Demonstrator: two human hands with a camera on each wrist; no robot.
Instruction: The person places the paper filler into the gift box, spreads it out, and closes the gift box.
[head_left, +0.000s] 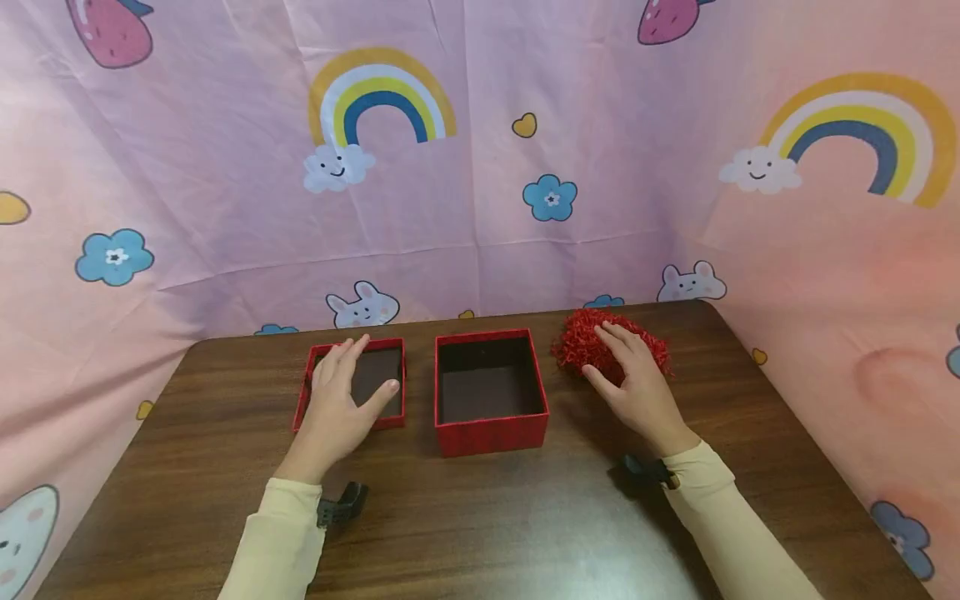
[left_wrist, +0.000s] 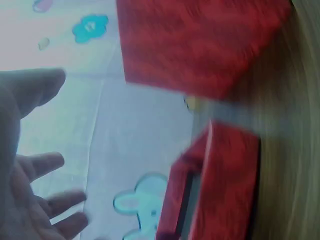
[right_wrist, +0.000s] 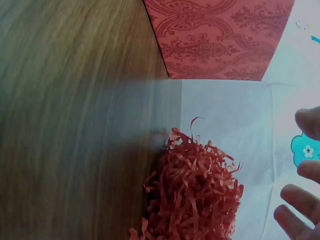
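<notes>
A deep red box [head_left: 491, 435] with a dark inside stands open at the middle of the table. To its left lies a shallow red box lid [head_left: 390, 422], dark inside and turned upward. My left hand [head_left: 337, 408] is over the lid, fingers spread and holding nothing; it hides the lid's left part. On the right is a heap of red shredded paper [right_wrist: 195, 195]. Near its front edge hovers my right hand [head_left: 637, 392], fingers apart and nothing in them. The left wrist view shows the lid [left_wrist: 227, 175] and the patterned box [left_wrist: 195, 45] from the side, apart from the fingers.
All of this is on a dark wooden table [head_left: 480, 525]. Behind and on both sides hangs a pink and purple cloth [head_left: 247, 208] printed with rainbows, flowers and rabbits. A black strap [head_left: 343, 503] is on the left wrist, another [head_left: 647, 471] on the right.
</notes>
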